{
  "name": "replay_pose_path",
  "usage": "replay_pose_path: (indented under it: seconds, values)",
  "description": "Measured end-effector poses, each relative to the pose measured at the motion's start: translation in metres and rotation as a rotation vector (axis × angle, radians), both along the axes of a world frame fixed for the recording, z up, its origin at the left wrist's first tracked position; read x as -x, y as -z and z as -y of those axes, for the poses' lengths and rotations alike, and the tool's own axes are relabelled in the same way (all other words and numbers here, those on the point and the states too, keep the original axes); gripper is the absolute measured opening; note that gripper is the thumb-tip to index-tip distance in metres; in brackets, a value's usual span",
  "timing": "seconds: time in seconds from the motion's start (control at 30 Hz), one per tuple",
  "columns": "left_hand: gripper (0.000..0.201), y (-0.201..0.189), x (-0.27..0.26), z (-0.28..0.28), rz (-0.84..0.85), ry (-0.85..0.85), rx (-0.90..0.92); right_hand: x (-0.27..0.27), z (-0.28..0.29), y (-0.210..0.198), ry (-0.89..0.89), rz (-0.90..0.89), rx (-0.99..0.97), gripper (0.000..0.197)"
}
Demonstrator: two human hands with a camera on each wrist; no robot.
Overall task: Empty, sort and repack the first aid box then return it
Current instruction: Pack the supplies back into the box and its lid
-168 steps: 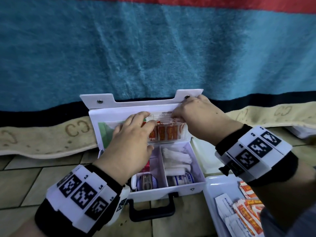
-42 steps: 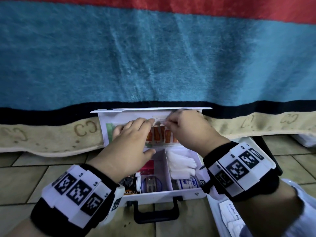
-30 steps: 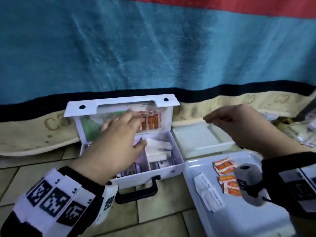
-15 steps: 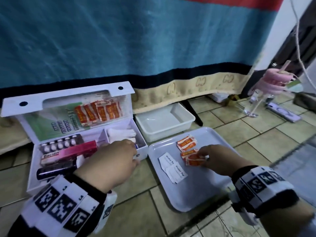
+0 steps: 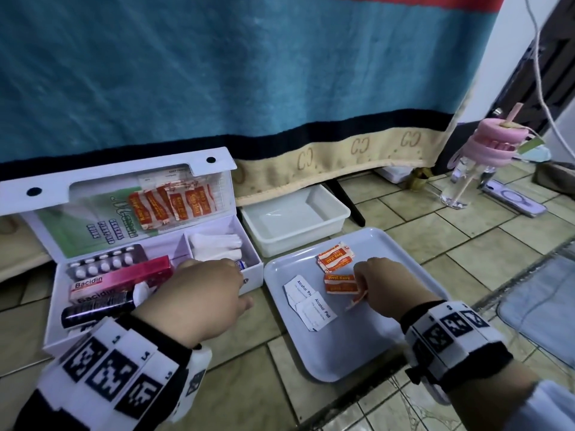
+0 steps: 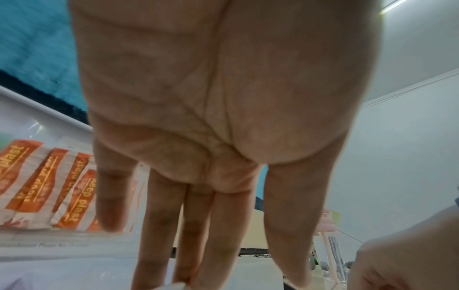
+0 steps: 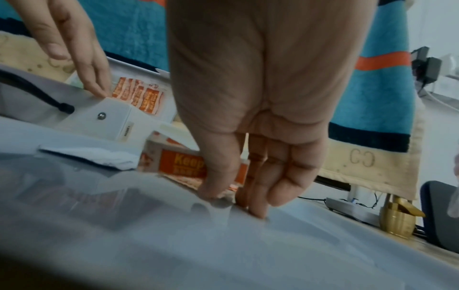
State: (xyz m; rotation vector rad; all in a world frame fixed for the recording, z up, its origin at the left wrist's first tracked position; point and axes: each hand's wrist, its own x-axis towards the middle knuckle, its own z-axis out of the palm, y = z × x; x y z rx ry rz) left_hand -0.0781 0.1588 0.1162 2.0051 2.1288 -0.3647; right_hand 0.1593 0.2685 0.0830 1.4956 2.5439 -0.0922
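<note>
The white first aid box (image 5: pixel 109 175) stands open on the floor at the left, with its lid leaning back. Orange plasters (image 5: pixel 171 203) and a green leaflet sit in the lid pocket. Inside lie a blister pack, a pink Bacidin carton (image 5: pixel 124 276), a dark tube and white gauze. My left hand (image 5: pixel 205 287) hovers over the box's front right corner, and its straight fingers (image 7: pixel 99 90) touch the rim. My right hand (image 5: pixel 382 284) is down on the grey tray (image 5: pixel 342 353) and pinches an orange plaster (image 7: pixel 233 188) between thumb and fingertips.
On the tray lie two orange plaster packs (image 5: pixel 335 256) and two alcohol pads (image 5: pixel 317 309). An empty white tub (image 5: pixel 339 209) stands behind the tray. A blue blanket (image 5: pixel 249 57) hangs at the back. A bottle with pink rings (image 5: pixel 488 144) and a phone (image 5: pixel 513 200) are at the right.
My right hand left the lid pocket and came down onto the tray with a plaster. My left hand dropped from the lid to the box's front corner. The view swung right.
</note>
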Motion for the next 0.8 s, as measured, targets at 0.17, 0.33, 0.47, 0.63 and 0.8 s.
replay_pose_path:
  seconds: [0.17,0.33,0.47,0.63,0.8]
  values:
    - [0.047,0.0,0.0,0.001,0.033,-0.002,-0.023,-0.008,-0.007,-0.01,0.088,-0.132,0.131,0.039]
    - [0.046,0.0,0.006,0.006,0.175,-0.037,-0.086,0.007,-0.006,-0.031,0.111,-0.273,0.195,0.033]
    - [0.039,-0.004,0.018,0.019,0.272,-0.12,-0.171,0.04,-0.001,-0.047,0.02,-0.534,0.274,0.016]
    - [0.033,-0.018,0.061,0.046,0.221,-0.33,-0.245,0.101,0.003,-0.061,-0.034,-0.872,0.357,0.011]
    - [0.043,-0.036,0.12,0.069,0.128,-0.501,-0.315,0.176,0.018,-0.071,-0.144,-1.04,0.567,0.018]
